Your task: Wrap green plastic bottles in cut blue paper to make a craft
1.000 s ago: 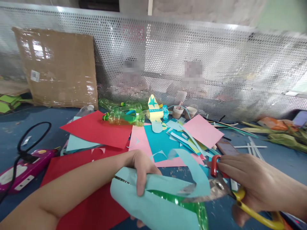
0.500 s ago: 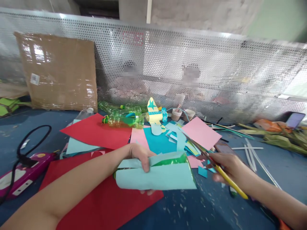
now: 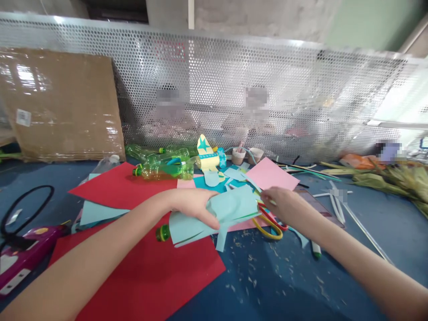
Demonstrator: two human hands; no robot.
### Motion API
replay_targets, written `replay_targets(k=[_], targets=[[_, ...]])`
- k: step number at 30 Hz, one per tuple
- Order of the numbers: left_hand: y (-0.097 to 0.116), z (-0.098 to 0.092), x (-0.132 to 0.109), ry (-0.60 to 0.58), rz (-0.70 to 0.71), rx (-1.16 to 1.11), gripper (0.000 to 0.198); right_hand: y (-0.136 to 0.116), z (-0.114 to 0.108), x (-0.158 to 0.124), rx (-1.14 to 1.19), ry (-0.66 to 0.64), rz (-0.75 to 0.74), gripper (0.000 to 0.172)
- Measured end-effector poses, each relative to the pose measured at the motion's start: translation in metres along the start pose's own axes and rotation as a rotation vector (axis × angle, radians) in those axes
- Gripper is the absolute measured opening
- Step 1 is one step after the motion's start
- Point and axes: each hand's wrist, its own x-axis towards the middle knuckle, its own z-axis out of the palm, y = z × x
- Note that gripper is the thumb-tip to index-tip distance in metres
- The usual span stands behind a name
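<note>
My left hand (image 3: 200, 207) is wrapped round a plastic bottle with a green cap (image 3: 163, 233), tilted with the cap toward the lower left. Light blue paper (image 3: 239, 203) covers most of the bottle, and a narrow paper strip (image 3: 222, 238) hangs from its lower side. Just beyond the bottle's far end, my right hand (image 3: 276, 200) is closed, its fingertips mostly hidden; I cannot make out what they hold. Below it are scissors with red and yellow handles (image 3: 267, 225), blades out of sight.
Red sheets (image 3: 143, 272), a pink sheet (image 3: 272, 173) and paper scraps cover the table. Green bottles (image 3: 163, 170) and a decorated bottle rocket (image 3: 209, 161) lie behind. A purple glue gun-like device (image 3: 30, 254) sits left; a marker (image 3: 316, 248) and white sticks (image 3: 337, 207) are right.
The scissors have left my right hand's earlier grip and now lie beneath it, handles toward me. My left hand has turned the wrapped bottle, bringing its green cap into view. The view has shifted right.
</note>
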Motion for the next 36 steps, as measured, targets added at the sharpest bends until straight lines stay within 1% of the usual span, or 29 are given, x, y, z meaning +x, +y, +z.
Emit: replay_targets(k=[2,3,4,5,6,7,8,11,13,16,20,21,23,25,27,30,32,34,36], targets=[[-0.002,0.002,0.004,-0.044,-0.004,0.000,0.064,-0.012,-0.012,-0.003,0.046,0.138,-0.019,0.033],[-0.004,0.002,0.006,-0.072,0.008,-0.006,0.064,-0.020,-0.016,-0.006,0.156,0.261,-0.110,0.037],[-0.007,0.004,0.009,-0.093,0.021,-0.011,0.065,-0.028,-0.018,-0.009,0.240,0.279,-0.260,0.045],[-0.009,0.005,0.011,-0.111,0.031,-0.013,0.067,-0.035,-0.017,-0.012,0.278,0.245,-0.397,0.052],[-0.012,0.006,0.014,-0.126,0.038,-0.013,0.070,-0.041,-0.014,-0.015,0.277,0.192,-0.501,0.053],[-0.014,0.007,0.016,-0.141,0.034,-0.012,0.074,-0.046,-0.008,-0.017,0.250,0.153,-0.559,0.050],[-0.016,0.008,0.018,-0.153,0.020,-0.009,0.079,-0.049,-0.002,-0.019,0.238,0.136,-0.579,0.045],[-0.021,0.009,0.022,-0.169,-0.041,0.028,0.096,-0.050,0.018,-0.020,0.295,0.108,-0.567,0.040],[-0.021,0.008,0.022,-0.153,-0.038,0.074,0.100,-0.047,0.025,-0.018,0.357,0.075,-0.542,0.040],[-0.014,0.002,0.014,-0.139,0.014,0.146,0.095,-0.042,0.027,-0.016,0.448,0.016,-0.474,0.039],[-0.002,-0.003,-0.002,-0.134,-0.058,0.286,0.102,-0.042,0.027,-0.013,0.519,-0.030,-0.324,0.036],[0.000,-0.003,-0.004,-0.114,-0.074,0.316,0.100,-0.042,0.027,-0.012,0.524,-0.034,-0.290,0.036],[0.001,-0.002,-0.006,-0.067,-0.086,0.346,0.089,-0.043,0.028,-0.011,0.534,-0.026,-0.248,0.035],[0.000,0.001,-0.004,-0.045,-0.068,0.348,0.078,-0.042,0.028,-0.011,0.562,-0.012,-0.254,0.031],[-0.002,0.002,-0.002,-0.062,-0.045,0.343,0.075,-0.042,0.028,-0.010,0.587,-0.010,-0.254,0.027],[-0.003,0.002,0.000,-0.083,-0.035,0.338,0.074,-0.042,0.028,-0.010,0.586,-0.013,-0.199,0.026],[-0.004,0.002,0.001,-0.087,-0.034,0.327,0.072,-0.042,0.029,-0.010,0.586,0.014,-0.179,0.023],[-0.006,0.001,0.001,-0.068,-0.018,0.322,0.070,-0.044,0.031,-0.011,0.607,0.054,-0.184,0.018],[-0.010,0.001,0.000,-0.010,0.016,0.319,0.065,-0.044,0.033,-0.011,0.627,0.084,-0.180,0.017]])
